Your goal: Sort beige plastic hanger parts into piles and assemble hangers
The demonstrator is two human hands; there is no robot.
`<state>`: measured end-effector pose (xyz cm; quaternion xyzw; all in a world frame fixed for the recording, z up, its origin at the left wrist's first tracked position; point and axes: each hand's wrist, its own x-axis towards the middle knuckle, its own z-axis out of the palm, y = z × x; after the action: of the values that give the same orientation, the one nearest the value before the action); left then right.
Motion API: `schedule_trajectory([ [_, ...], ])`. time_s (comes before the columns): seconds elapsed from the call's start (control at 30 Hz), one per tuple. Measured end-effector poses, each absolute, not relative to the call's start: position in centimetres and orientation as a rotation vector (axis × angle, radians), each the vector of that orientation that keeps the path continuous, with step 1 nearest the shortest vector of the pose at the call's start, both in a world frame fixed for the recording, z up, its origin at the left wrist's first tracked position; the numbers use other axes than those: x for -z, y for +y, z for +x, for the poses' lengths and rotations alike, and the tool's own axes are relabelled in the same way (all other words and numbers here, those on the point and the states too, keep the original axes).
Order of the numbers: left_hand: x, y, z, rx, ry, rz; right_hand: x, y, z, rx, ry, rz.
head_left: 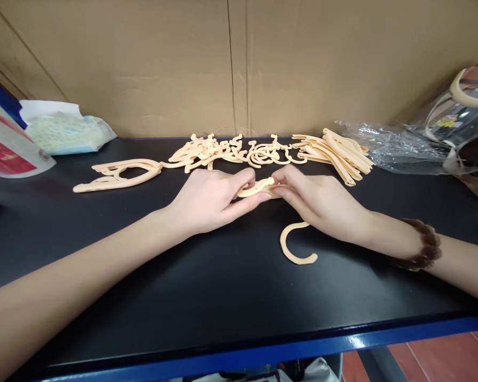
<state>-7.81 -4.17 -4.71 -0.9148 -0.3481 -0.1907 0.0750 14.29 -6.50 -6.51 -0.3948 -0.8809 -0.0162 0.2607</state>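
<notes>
In front of me, above the black tabletop, my left hand [219, 199] is closed, thumb and fingers pinching a cream plastic hanger piece [257, 188]. My right hand [316, 199] pinches the other end of that piece, and the fingertips of both hands nearly meet. A cream hanger hook [289, 246] shows below my right hand; its upper end is hidden behind the palm, so I cannot tell if it joins the held piece. A folded hanger [137, 175] lies to the left, its hook pointing toward the pile.
Behind my hands lie a pile of small hanger parts [207, 151], several loose hooks [266, 154] and a stack of hanger arms [342, 154]. A tissue pack [69, 132] and a paper cup [14, 143] stand left. Crumpled clear plastic [398, 148] lies right. Cardboard [175, 69] rises behind.
</notes>
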Motion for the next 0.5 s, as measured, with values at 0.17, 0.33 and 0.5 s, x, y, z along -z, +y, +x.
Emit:
schedule_trajectory([
  [0.17,4.7,-4.8,-7.5,0.596,-0.863,-2.813,6.0,-6.2,14.4,-0.096,-2.162,-1.127],
  [0.33,5.2,-5.1,-7.1,0.580,-0.735,-2.807,6.4,-4.6,15.1,-0.202,-1.989,-1.094],
  [0.5,5.4,-4.8,-7.2,0.560,-0.778,-2.852,7.2,-3.2,15.7,-0.366,-1.892,-0.996],
])
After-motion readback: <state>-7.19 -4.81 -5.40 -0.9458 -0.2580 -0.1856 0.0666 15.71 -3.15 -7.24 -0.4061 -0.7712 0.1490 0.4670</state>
